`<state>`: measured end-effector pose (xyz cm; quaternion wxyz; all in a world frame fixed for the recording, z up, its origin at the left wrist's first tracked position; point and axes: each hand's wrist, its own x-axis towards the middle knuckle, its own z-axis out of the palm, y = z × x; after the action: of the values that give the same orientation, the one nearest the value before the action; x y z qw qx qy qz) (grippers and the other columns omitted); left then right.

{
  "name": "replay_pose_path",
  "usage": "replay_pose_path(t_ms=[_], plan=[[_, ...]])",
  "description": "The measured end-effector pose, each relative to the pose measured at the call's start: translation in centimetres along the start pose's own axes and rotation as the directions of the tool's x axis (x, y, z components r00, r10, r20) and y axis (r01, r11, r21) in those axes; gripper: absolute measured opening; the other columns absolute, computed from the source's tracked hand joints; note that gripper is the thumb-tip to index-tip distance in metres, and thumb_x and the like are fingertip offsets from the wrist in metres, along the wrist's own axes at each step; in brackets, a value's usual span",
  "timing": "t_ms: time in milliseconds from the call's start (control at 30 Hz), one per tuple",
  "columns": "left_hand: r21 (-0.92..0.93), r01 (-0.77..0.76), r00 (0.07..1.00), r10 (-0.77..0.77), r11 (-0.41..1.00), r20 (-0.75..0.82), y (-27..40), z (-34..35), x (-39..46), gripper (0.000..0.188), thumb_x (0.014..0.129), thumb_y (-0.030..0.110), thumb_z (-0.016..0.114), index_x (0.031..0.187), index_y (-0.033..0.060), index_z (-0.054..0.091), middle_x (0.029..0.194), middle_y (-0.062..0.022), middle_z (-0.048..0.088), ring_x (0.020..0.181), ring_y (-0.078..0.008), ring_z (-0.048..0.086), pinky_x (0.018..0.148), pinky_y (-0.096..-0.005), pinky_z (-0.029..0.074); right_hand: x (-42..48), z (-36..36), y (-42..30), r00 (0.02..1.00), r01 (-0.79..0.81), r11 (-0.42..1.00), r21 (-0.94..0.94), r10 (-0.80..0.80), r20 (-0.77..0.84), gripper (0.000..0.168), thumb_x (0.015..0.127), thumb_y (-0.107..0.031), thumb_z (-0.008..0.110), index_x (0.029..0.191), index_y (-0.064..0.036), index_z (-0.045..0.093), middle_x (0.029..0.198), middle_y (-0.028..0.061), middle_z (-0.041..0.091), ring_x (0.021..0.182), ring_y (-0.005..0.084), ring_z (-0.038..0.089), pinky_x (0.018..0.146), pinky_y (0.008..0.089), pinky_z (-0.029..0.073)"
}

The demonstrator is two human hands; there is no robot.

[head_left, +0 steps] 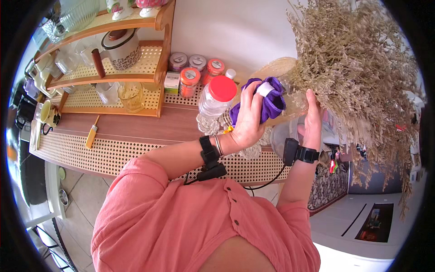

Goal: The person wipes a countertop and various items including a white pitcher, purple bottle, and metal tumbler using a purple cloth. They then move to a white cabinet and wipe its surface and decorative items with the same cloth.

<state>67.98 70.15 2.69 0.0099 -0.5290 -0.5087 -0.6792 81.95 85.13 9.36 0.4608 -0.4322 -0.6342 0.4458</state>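
Observation:
My left hand [246, 119] holds a bunched purple cloth [272, 102] with a white label against the side of a pale amber vase [294, 108]. My right hand [312, 117] is at the vase's other side, thumb up, near its mouth; its other fingers are mostly hidden. A large bunch of dried flowers [353, 64] spreads out of the vase to the upper right. Left of the cloth stands a clear plastic jar [214, 102] with a red lid. Beneath lies a beaded or lace-like doily [249, 151], partly hidden by my left hand.
Small lidded jars [190, 81] and a small box [172, 83] stand by the wall. A wooden shelf [158, 68] holds an enamel pot [121, 49] and glassware. A yellow-handled brush [91, 136] lies on the cane-patterned counter [136, 153]. A clear plastic container [280, 136] is beside my right wrist.

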Motion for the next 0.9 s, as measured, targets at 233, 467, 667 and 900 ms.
replay_pose_path(t_ms=[233,467,667,900], plan=[[0.002,0.210,0.972,-0.208,0.978,-0.107,-1.0,0.3,-0.5,0.073,0.070,-0.009,0.058,0.137,-0.0041,0.030,0.135,-0.0287,0.031,0.122,-0.0500,0.036,0.108,-0.0466,0.031,-1.3,1.1,-1.6,0.997,-0.051,0.999,0.015,0.050,0.053,0.085,0.072,-0.047,0.082,0.133,0.003,0.049,0.134,0.0136,0.052,0.123,0.0212,0.048,0.105,0.0336,0.035],[0.113,0.281,0.952,-0.292,0.953,0.090,-0.8,-0.8,-2.2,0.074,0.074,-0.006,0.054,0.138,-0.0152,0.017,0.134,-0.0386,0.025,0.125,-0.0563,0.030,0.110,-0.0479,0.028,1.6,0.5,1.7,0.988,0.135,0.987,-0.085,-0.127,0.090,0.088,0.075,-0.062,0.069,0.136,-0.002,0.048,0.139,0.0145,0.049,0.126,0.0273,0.046,0.106,0.0414,0.035],[0.135,0.356,0.898,-0.378,0.925,0.224,2.0,-1.7,-2.8,0.085,0.069,-0.010,0.057,0.140,-0.0131,0.010,0.136,-0.0385,0.017,0.127,-0.0572,0.023,0.111,-0.0481,0.028,3.8,-0.9,4.5,0.954,0.173,0.982,-0.080,-0.146,0.261,0.072,0.085,-0.044,0.066,0.137,0.000,0.044,0.140,0.0132,0.046,0.127,0.0245,0.044,0.109,0.0391,0.032],[0.170,0.515,0.728,-0.534,0.840,0.429,2.5,-2.3,-3.0,0.078,0.078,-0.001,0.055,0.144,-0.0071,0.014,0.139,-0.0414,0.018,0.122,-0.0570,0.036,0.106,-0.0464,0.036,1.4,1.0,2.7,0.955,0.093,0.971,0.221,-0.150,0.257,0.064,0.086,-0.033,0.067,0.136,0.000,0.045,0.136,0.0105,0.047,0.122,0.0208,0.045,0.107,0.0353,0.032]])
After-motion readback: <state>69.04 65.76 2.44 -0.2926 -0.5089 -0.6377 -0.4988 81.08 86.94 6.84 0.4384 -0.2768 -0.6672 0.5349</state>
